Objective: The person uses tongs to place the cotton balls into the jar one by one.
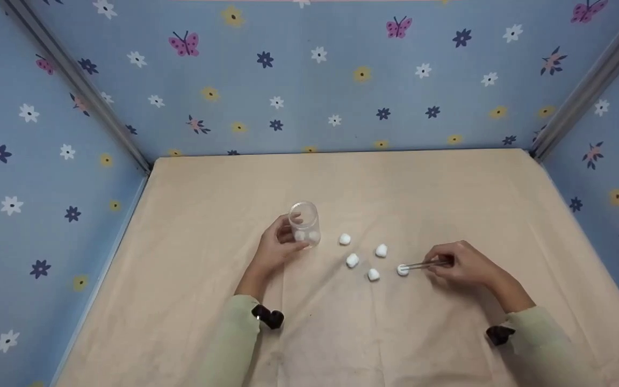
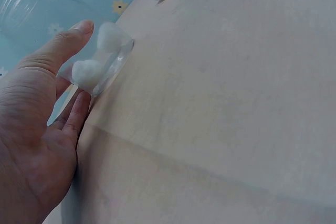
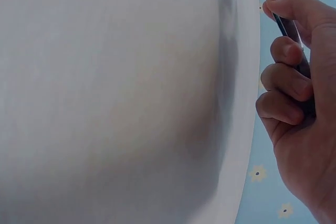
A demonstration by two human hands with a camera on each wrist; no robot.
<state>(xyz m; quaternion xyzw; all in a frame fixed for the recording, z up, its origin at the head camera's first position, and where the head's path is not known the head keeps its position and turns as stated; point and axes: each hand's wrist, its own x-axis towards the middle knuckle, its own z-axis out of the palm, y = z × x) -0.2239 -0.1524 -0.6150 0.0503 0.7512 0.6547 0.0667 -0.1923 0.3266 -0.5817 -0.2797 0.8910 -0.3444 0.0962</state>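
Note:
My left hand grips a clear plastic cup on the table, fingers and thumb around its side. Two white cotton balls lie at the bottom of the cup. In my right hand is a pair of metal tweezers, their tips at a cotton ball on the right of the group. The right wrist view shows the fingers curled around the tweezers; the tips are out of that view.
Several more cotton balls lie between the hands, among them a cotton ball near the cup and a cotton ball near the tweezers. A beige cloth covers the table. Blue patterned walls stand at the back and both sides.

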